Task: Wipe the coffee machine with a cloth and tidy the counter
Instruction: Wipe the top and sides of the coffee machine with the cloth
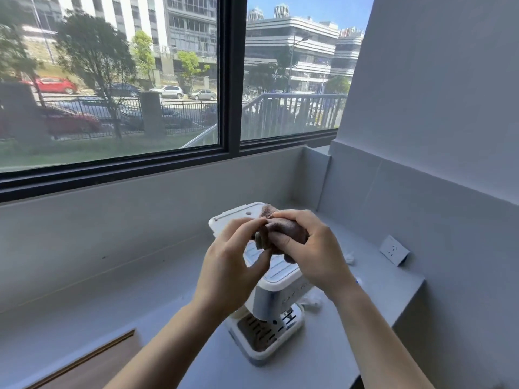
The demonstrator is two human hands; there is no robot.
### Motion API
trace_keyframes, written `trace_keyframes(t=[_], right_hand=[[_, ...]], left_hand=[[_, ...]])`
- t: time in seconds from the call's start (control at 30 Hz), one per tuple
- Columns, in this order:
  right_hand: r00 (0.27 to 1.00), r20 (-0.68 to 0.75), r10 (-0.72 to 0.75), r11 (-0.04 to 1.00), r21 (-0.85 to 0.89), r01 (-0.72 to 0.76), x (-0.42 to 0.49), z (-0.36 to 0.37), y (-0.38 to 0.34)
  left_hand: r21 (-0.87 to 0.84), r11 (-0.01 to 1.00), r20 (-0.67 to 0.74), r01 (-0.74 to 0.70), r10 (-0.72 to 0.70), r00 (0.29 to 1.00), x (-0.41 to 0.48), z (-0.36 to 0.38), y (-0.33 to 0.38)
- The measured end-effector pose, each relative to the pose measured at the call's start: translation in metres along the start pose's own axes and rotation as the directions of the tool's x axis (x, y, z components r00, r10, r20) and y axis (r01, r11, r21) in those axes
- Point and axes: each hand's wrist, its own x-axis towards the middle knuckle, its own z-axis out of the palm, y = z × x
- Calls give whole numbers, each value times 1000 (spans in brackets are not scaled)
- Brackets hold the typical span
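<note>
- While both hands bunch the brown cloth (283, 233) above the coffee machine (269, 313), no wiping has begun, by the look of it
- Left hand (230, 265) pinches a cloth corner; right hand (314, 254) grips the wad
- Machine stands on the grey worktop (112, 299), near the corner wall
- Best fold to a flat pad, then wipe the lid downward
- Count: one cloth, one machine, one wall socket (394, 250), two or three white scraps (311, 301) beside the machine; no full stop at the end
</note>
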Motion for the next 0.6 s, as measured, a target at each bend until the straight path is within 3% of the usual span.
trace_keyframes(t=[0.1,0.23,0.37,0.47,0.6], right_hand=[[1000,-1,11,1000,9,-11,11,-44,36],[996,78,-32,999,8,31,19,-73,85],[970,210,-121,968,-192,163,24,-74,113],[958,197,-206,868,-415,272,30,-64,117],[859,265,-439,779,-365,511,30,-50,126]], left_hand=[[230,972,-8,-41,44,999,-6,44,2],[554,825,8,-115,133,991,-30,96,-14],[635,768,-55,-79,148,988,-50,122,-24],[654,752,-114,-85,209,971,-51,130,-30],[685,727,-182,-42,226,957,-46,138,-31]])
